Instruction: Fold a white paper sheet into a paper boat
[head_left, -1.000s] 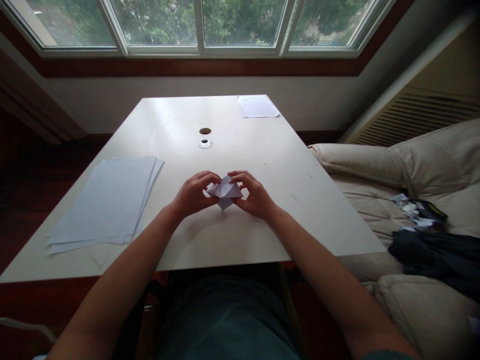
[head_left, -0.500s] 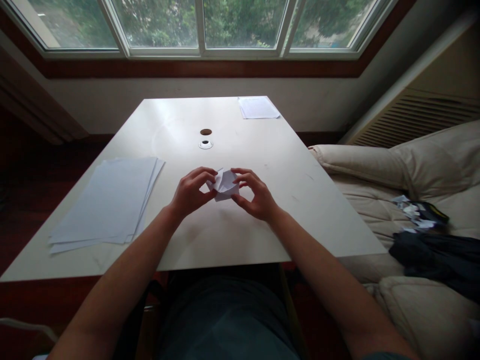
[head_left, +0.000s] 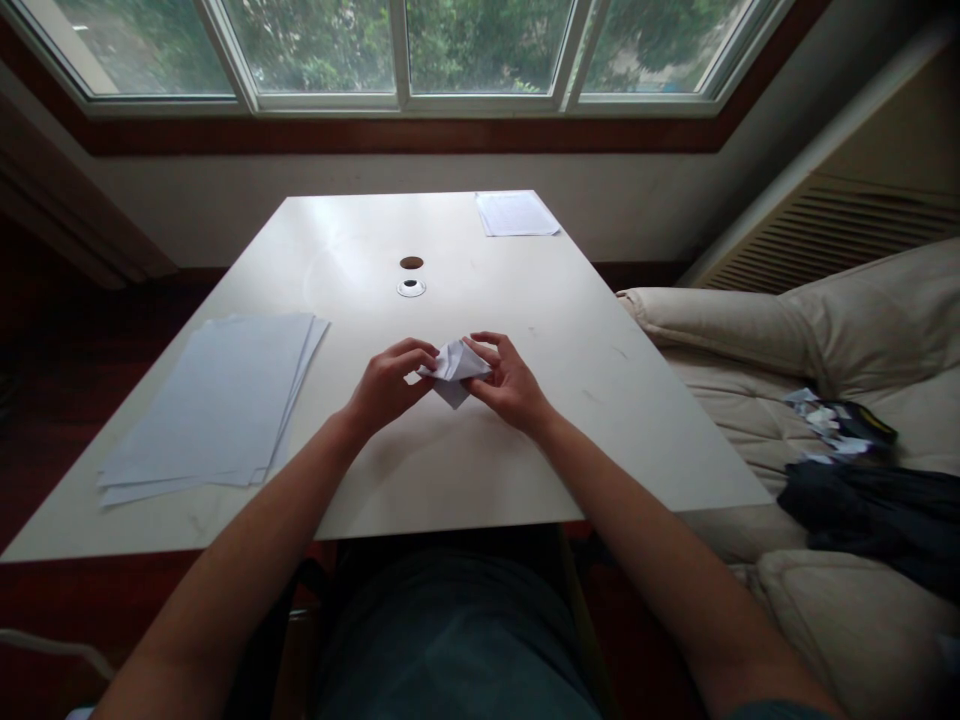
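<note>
A small piece of folded white paper [head_left: 454,366] is held between my two hands above the near middle of the white table [head_left: 600,440]. It has raised creased flaps on top and a point facing toward me. My left hand [head_left: 391,380] pinches its left corner between thumb and fingers. On the other side, my right hand [head_left: 511,380] grips the right corner, thumb in front and fingers behind. Parts of the paper's sides are hidden by my fingertips.
A loose stack of white sheets [head_left: 214,400] lies on the table's left. More papers [head_left: 517,214] rest at the far right corner. A round hole [head_left: 411,263] and a ring-shaped cap [head_left: 411,289] are mid-table. On the right stands a beige sofa [head_left: 720,320] with dark cloth [head_left: 870,510].
The folded paper has turned and changed shape: its open, boxy form now shows pointed flaps and a downward tip. My right hand's fingers have shifted along its right side.
</note>
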